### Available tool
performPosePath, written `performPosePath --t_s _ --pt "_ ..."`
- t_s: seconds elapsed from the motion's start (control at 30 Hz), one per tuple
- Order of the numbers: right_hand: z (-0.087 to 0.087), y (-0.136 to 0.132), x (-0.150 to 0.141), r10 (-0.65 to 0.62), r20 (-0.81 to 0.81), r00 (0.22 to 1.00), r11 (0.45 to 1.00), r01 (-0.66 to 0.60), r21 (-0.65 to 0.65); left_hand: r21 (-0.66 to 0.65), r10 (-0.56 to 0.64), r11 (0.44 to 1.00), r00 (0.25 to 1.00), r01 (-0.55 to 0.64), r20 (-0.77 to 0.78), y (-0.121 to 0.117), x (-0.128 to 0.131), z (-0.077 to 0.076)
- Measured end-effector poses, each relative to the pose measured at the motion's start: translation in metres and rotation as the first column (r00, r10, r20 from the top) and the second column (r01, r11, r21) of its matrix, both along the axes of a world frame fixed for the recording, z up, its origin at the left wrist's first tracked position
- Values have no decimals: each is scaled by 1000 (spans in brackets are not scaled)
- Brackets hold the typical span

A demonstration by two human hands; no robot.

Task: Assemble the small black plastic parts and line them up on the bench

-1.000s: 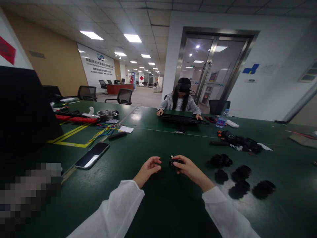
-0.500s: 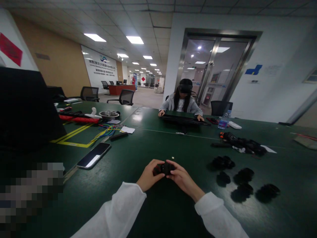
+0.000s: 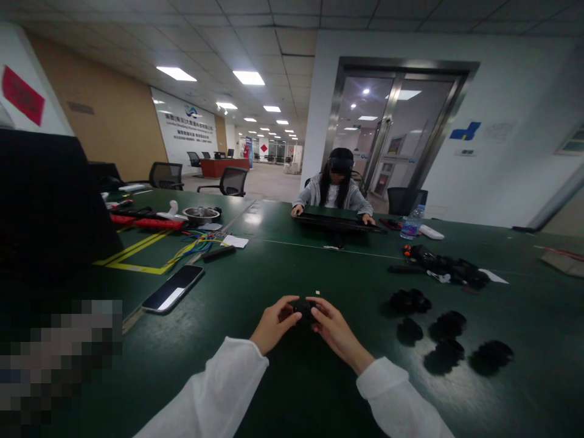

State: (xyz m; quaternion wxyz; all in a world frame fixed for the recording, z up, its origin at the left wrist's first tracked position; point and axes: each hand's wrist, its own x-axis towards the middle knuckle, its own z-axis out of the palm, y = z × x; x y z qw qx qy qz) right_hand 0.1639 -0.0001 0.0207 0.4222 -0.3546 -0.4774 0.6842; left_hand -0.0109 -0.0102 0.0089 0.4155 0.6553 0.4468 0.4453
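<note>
A small black part [image 3: 303, 309], rounded and dark, is held between both hands just above the green table [image 3: 274, 267]. My left hand [image 3: 276, 322] grips it from the left, thumb in front and fingers behind. From the right, my right hand [image 3: 333, 325] pinches the same part with thumb and forefinger. Its exact kind is too dark and too covered to make out. Just beyond the fingers lies a tiny pale chip [image 3: 318, 292]. To the right, several similar black parts [image 3: 449, 323] rest on the table.
A smartphone [image 3: 174, 289] lies at left, near coloured wires [image 3: 198, 246] and a metal bowl [image 3: 201, 214]. A black assembly [image 3: 449, 267] and a water bottle [image 3: 413, 222] stand at right. Opposite, a seated person [image 3: 337, 182] holds a wide black panel [image 3: 337, 222].
Both hands have shifted slightly around the black part, and the left thumb now sits higher on it. The part looks turned a little. Other things stay in place; the view tilts slightly.
</note>
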Motion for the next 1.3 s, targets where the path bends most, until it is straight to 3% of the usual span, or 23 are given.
performPosePath --t_s 0.27,0.53,0.7,0.8,0.93,1.1,1.3 --pt "6 -3 -1 -15 71 997 1000 16 -18 -19 86 996 996 -86 -6 1 0 0" --pt "5 -1 -3 -108 -51 993 990 103 -92 32 -6 999 1000 6 7 -2 0 -1" --pt "8 -4 0 -39 3 999 997 39 -63 -37 47 998 999 -47 -2 -2 0 -1" --pt "9 -4 1 5 40 999 1000 -5 4 25 138 990 989 -137 -52 -3 1 1" --pt "13 -7 0 62 143 988 996 -70 50 45 186 981 982 -188 39 -2 1 2" --pt "15 -9 0 89 233 968 990 -112 85 39 161 986 986 -163 52 -1 0 2" --pt "4 -3 -2 -9 135 991 999 4 38 82 69 994 993 -77 92 -2 -2 0"
